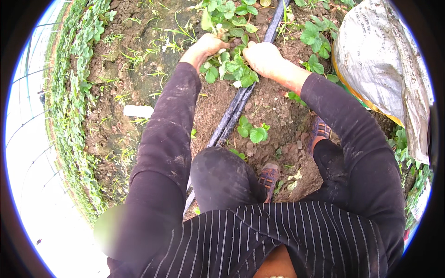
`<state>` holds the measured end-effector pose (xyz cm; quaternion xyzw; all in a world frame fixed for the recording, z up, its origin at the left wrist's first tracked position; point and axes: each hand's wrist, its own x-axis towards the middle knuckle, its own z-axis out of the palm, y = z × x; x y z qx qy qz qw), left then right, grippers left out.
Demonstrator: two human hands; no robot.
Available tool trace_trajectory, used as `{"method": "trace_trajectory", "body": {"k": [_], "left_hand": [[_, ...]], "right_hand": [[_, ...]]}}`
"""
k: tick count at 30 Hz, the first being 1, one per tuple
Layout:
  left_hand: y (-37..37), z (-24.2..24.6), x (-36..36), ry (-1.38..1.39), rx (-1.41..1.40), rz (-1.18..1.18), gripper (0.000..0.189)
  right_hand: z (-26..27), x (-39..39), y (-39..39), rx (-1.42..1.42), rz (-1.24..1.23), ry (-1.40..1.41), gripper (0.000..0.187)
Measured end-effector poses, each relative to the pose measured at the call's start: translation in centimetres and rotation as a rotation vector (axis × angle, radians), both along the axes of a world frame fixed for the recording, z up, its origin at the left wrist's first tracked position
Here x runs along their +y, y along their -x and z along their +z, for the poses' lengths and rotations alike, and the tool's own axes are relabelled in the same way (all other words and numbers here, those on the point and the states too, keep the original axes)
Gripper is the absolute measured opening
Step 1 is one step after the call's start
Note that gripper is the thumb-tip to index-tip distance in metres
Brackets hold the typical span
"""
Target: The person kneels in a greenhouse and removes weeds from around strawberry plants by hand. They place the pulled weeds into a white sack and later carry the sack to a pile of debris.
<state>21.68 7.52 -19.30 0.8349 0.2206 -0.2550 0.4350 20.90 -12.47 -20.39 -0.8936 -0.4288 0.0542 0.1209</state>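
Both my hands are at a leafy strawberry plant beside a black drip-irrigation hose. My left hand is on the plant's left side, its fingers curled in. A pale green leaf and some withered brownish bits stick up from that fist. On the right side, my right hand is bent into a fist with its fingertips among the leaves. Whether it pinches a stem is hidden. More strawberry leaves spread just beyond my hands.
A large white woven sack bearing print stands at the right. Smaller strawberry plants grow near my knee. A white object lies on the soil left of my left sleeve. Weeds and a dense green row line the left.
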Motion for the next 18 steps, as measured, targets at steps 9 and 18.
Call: {"method": "trace_trajectory", "body": {"k": [9,18], "left_hand": [[-0.3,-1.2,5.7,-0.139,-0.269,0.125,0.032],[-3.1,-3.0,1.0,-0.358,-0.241,-0.227,0.037]], "right_hand": [[0.8,-0.4,0.4,0.027,-0.086,0.019,0.014],[0.0,-1.3,0.7,0.046,0.008,-0.015,0.011]]}}
